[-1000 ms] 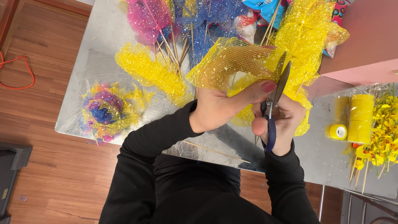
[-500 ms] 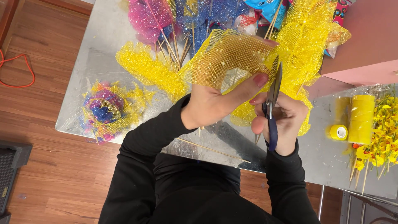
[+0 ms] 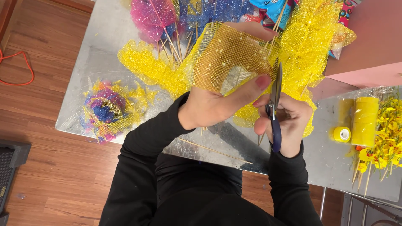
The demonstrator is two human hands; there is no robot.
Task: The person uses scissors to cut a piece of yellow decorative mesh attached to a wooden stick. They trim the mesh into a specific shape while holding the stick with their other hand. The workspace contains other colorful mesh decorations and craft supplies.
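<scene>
left hand (image 3: 209, 106) raised, grip pinching yellow mesh (image 3: 228, 56) | right hand (image 3: 289, 121) upright, grip clenched on scissors (image 3: 275, 106)

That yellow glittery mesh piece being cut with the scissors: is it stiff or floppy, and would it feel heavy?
Probably semi-stiff: the yellow mesh piece stands up from the left hand in a curved sheet rather than drooping. Likely very light, since it is open netting you can see through. It may snag or fray where the scissors, held in the right hand, cut it.
</scene>
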